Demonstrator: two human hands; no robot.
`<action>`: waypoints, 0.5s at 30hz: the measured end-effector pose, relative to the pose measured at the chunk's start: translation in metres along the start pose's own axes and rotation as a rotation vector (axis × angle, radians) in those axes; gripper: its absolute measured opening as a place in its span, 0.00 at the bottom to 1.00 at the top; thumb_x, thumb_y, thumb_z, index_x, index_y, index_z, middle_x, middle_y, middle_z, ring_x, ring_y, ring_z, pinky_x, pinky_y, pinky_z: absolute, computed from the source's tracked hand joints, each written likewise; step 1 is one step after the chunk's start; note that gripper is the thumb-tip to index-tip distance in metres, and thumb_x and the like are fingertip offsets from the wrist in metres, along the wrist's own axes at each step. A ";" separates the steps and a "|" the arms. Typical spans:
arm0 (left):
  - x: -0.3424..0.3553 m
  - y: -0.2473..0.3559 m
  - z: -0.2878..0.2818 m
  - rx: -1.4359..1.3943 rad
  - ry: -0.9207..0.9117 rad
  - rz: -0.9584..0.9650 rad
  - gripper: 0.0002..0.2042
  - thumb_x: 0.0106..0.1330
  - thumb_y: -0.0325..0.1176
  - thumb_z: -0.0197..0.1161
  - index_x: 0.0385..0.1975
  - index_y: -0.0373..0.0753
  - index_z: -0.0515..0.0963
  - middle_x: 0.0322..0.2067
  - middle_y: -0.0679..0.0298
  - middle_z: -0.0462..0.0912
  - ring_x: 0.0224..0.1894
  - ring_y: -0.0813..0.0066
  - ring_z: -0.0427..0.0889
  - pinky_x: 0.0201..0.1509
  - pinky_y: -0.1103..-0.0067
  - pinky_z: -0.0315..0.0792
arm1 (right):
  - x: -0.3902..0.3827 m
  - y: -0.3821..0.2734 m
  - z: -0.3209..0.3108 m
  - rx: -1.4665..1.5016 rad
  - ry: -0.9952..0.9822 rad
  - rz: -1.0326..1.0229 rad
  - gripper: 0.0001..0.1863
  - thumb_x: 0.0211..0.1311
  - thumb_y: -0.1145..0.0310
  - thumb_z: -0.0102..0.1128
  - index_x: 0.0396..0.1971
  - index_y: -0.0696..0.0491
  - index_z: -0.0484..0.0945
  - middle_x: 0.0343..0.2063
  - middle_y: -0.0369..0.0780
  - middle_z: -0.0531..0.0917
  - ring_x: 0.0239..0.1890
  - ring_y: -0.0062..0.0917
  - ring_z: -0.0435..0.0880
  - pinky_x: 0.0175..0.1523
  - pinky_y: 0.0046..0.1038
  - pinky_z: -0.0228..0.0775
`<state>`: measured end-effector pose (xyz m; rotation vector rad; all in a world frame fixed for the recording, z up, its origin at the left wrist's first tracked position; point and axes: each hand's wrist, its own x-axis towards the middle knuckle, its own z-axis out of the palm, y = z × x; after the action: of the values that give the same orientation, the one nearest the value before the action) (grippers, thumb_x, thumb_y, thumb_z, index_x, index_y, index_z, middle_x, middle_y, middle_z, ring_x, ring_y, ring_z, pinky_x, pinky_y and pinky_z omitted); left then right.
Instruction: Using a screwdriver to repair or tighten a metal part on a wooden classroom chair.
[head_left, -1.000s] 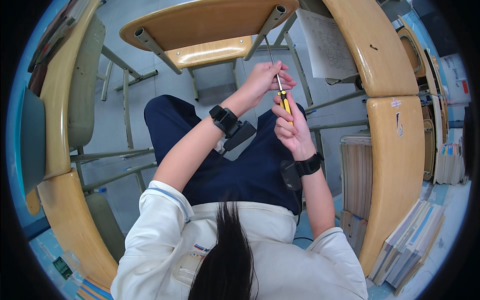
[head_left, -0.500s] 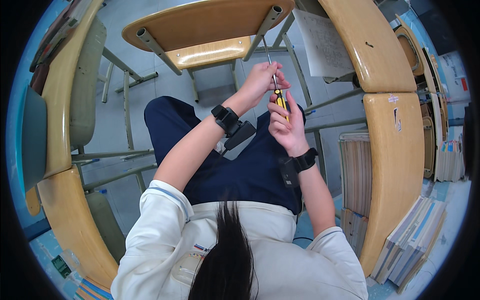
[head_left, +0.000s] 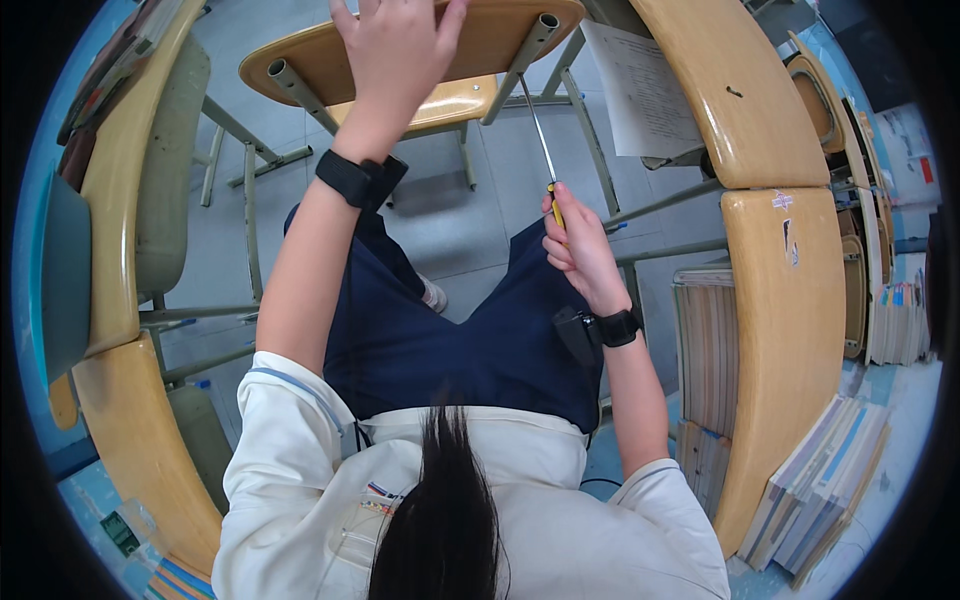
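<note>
My left hand [head_left: 392, 60] is raised against a tilted wooden chair board [head_left: 482, 40] at the top of the view, its fingers spread, their tips cut off by the frame. My right hand [head_left: 583, 243] grips the yellow-and-black handle of a screwdriver [head_left: 541, 130]. The long metal shaft runs up to a metal tube [head_left: 516, 70] of the chair, under the board's right part; whether its tip sits in a fastener is too small to tell. A second wooden board [head_left: 450, 100] lies behind, partly hidden by my left hand.
Wooden desks or benches [head_left: 774, 280] flank me on both sides, with stacks of books [head_left: 707, 330] at my right and a printed sheet [head_left: 630, 90] beside the chair. Metal frames [head_left: 250, 220] stand on the tiled floor. A teal panel [head_left: 60, 270] is at the far left.
My left hand has left the screwdriver shaft and moved up and left onto the board, now with fingers spread. My right hand still holds the handle, slightly shifted.
</note>
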<state>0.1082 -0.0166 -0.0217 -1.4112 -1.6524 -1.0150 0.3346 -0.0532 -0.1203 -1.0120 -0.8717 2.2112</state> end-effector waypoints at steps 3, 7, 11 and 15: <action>0.000 -0.011 0.004 -0.127 -0.041 0.078 0.09 0.57 0.38 0.57 0.20 0.40 0.74 0.23 0.61 0.74 0.31 0.63 0.72 0.48 0.66 0.60 | 0.006 0.007 -0.004 -0.792 0.412 -0.318 0.17 0.65 0.54 0.45 0.28 0.53 0.69 0.09 0.27 0.62 0.07 0.11 0.57 0.11 0.17 0.45; 0.000 -0.010 0.003 -0.082 -0.061 0.096 0.10 0.57 0.38 0.56 0.19 0.41 0.73 0.21 0.61 0.74 0.30 0.64 0.72 0.46 0.68 0.60 | 0.006 0.013 -0.002 -1.059 0.508 -0.527 0.15 0.65 0.57 0.45 0.30 0.55 0.70 0.10 0.29 0.62 0.07 0.12 0.57 0.11 0.17 0.45; -0.002 -0.013 0.005 -0.089 -0.042 0.104 0.10 0.57 0.39 0.56 0.19 0.41 0.73 0.21 0.61 0.73 0.30 0.64 0.72 0.44 0.68 0.60 | 0.002 0.001 -0.003 -0.264 0.146 -0.147 0.14 0.65 0.60 0.44 0.32 0.57 0.70 0.11 0.30 0.62 0.07 0.13 0.57 0.11 0.17 0.45; -0.002 -0.012 0.007 -0.063 -0.040 0.107 0.11 0.57 0.41 0.56 0.19 0.41 0.72 0.20 0.62 0.73 0.30 0.64 0.72 0.42 0.69 0.60 | 0.012 0.007 -0.028 0.682 -0.265 0.100 0.19 0.66 0.57 0.42 0.38 0.60 0.66 0.18 0.32 0.61 0.07 0.12 0.51 0.09 0.14 0.41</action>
<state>0.0962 -0.0127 -0.0277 -1.5536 -1.5671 -0.9917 0.3488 -0.0403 -0.1442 -0.4482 -0.1209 2.4889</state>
